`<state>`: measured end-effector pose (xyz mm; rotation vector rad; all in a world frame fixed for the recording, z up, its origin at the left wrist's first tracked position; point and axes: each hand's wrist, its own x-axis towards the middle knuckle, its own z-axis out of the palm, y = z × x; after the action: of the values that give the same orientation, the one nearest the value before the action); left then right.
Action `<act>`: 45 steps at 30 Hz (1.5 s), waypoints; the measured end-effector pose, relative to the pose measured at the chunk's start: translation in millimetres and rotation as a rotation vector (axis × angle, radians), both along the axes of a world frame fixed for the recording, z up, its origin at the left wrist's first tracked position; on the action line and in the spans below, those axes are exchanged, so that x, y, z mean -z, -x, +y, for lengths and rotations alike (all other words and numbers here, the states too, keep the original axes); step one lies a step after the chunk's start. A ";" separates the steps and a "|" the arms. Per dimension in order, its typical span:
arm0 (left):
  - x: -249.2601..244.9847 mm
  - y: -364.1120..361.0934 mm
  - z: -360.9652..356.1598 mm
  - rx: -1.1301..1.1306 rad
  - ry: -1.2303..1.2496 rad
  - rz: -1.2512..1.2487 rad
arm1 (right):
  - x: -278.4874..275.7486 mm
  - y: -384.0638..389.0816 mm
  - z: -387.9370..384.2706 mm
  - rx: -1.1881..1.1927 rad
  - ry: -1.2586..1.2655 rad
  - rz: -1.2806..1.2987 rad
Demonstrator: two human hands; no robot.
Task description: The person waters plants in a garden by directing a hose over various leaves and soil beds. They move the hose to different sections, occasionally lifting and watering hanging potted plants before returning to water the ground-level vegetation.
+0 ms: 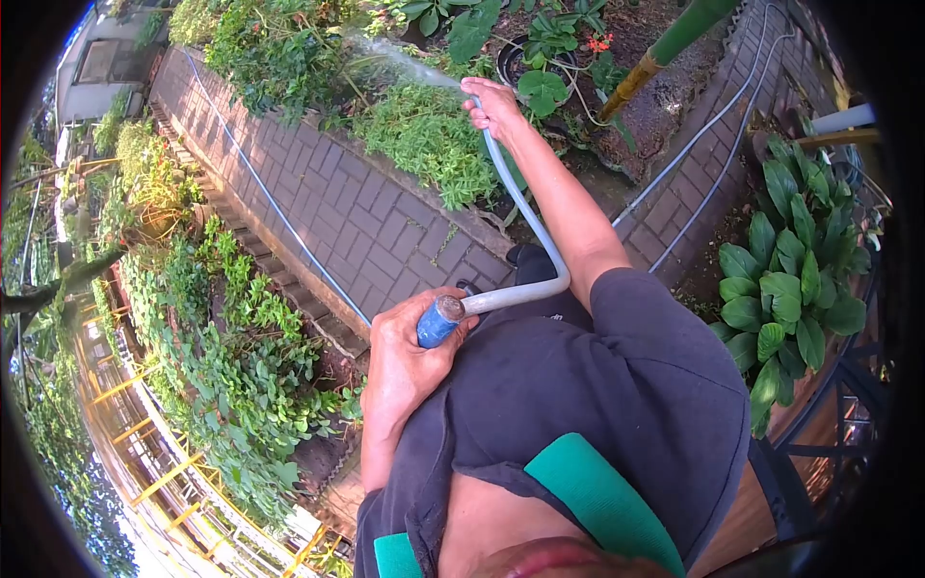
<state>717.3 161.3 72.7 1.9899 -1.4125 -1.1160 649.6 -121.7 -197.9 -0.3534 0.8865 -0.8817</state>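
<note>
My right hand [491, 106] is stretched out ahead with its fingers closed around the end of a grey garden hose [520, 197]. A white spray of water [405, 60] leaves it toward the bushes at the upper left. From there the hose bends back across my front to my left hand [409, 347], held near my chest. That hand is closed around a thick blue handle [439, 323] with a worn, round brownish end. The hose meets this hand right beside the handle; the handle's lower part is hidden in my palm.
A brick path [337, 197] runs between planted beds, with a bluish hose [251, 159] along it. More hose [718, 120] lies at the right. Nearby are a green bamboo pole [665, 58], a black pot [511, 60], leafy plants [785, 279] and yellow railings [159, 477].
</note>
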 end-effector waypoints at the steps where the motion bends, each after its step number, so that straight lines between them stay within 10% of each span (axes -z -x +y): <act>1: -0.3 -0.3 0.2 -0.002 -0.014 0.005 | -0.7 0.0 -0.6 0.000 0.009 0.004; 21: 0.3 6.9 -0.9 0.060 0.042 -0.020 | -46.6 0.4 -6.9 0.064 0.143 -0.099; 45: 0.3 -79.6 62.4 -0.006 0.271 0.032 | -75.4 -84.5 -11.1 0.196 0.735 0.855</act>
<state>796.9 223.8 72.4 1.7764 -1.4543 -0.8957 734.0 -132.9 -122.4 -1.3690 1.3655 -1.2500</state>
